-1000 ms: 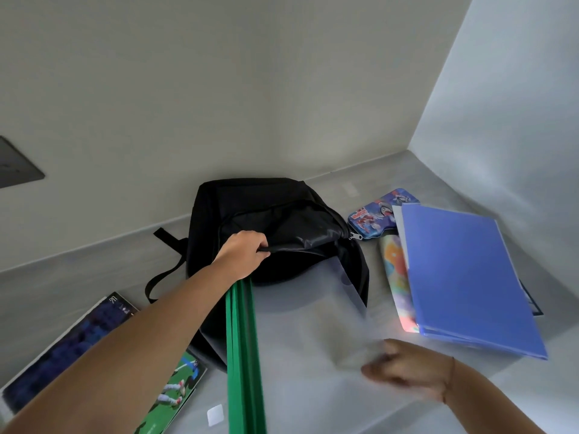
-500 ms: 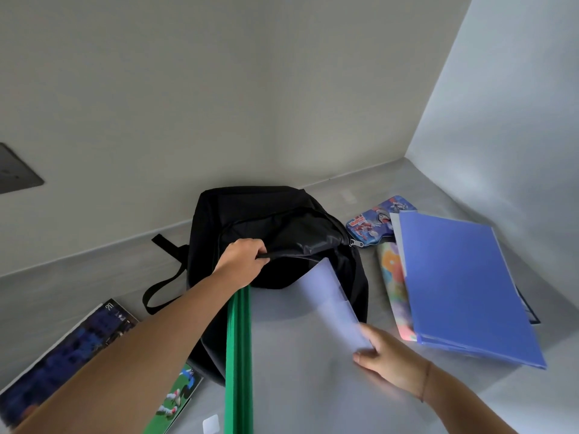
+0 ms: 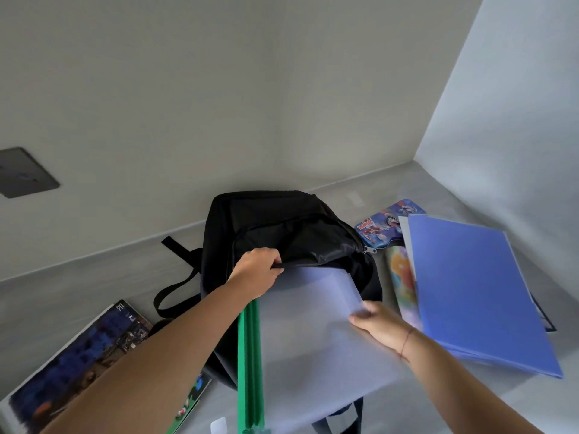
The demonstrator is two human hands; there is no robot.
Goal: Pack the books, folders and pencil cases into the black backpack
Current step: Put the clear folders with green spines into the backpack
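The left hand (image 3: 257,272) grips the zipper edge of the backpack (image 3: 282,223) with curled fingers to keep the mouth wide, while the right hand (image 3: 380,324) pinches the clear folder (image 3: 313,333), whose far edge lies at that mouth, ready to slide in.

Our grey table (image 3: 78,277) bears a black backpack (image 3: 282,220) centrally. A book (image 3: 78,349) lies at eight o'clock, a pencil case (image 3: 382,228) at two.
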